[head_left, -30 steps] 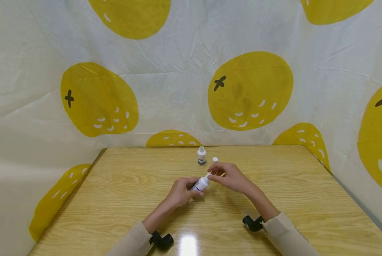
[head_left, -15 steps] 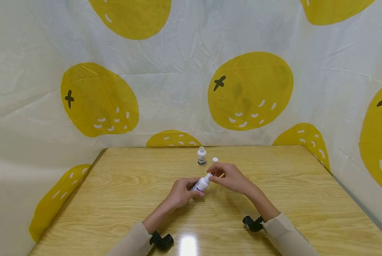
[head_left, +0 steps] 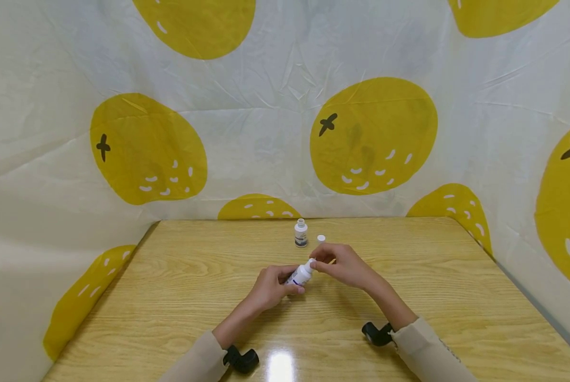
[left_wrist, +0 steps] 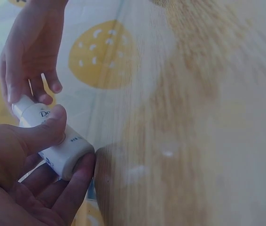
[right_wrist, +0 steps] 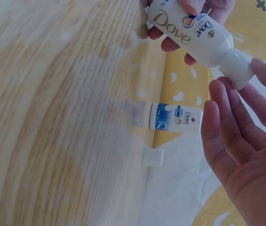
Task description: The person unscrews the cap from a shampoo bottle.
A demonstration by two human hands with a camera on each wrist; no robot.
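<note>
A white Dove bottle (head_left: 300, 276) is held tilted above the table, its top pointing up and to the right. My left hand (head_left: 268, 289) grips the body, thumb on the near side and fingers around the far side and base. On the bottle's neck sits a white cap (right_wrist: 237, 68), which my right hand (head_left: 340, 263) pinches between thumb and fingertips. Behind the hands a second, smaller-looking white and blue Dove bottle (head_left: 301, 234) stands upright with its neck uncapped. A loose white cap (head_left: 321, 239) lies on the table to its right, partly hidden by my right hand in the head view.
The wooden table (head_left: 194, 276) reaches back to a white cloth (head_left: 256, 148) printed with big yellow fruit. Black wrist mounts (head_left: 378, 333) sit at both sleeves. A bright reflection shows near the table's front.
The right fingertips have shifted slightly to and fro at the cap. The held bottle and left hand stay in place, as do the standing bottle and loose cap.
</note>
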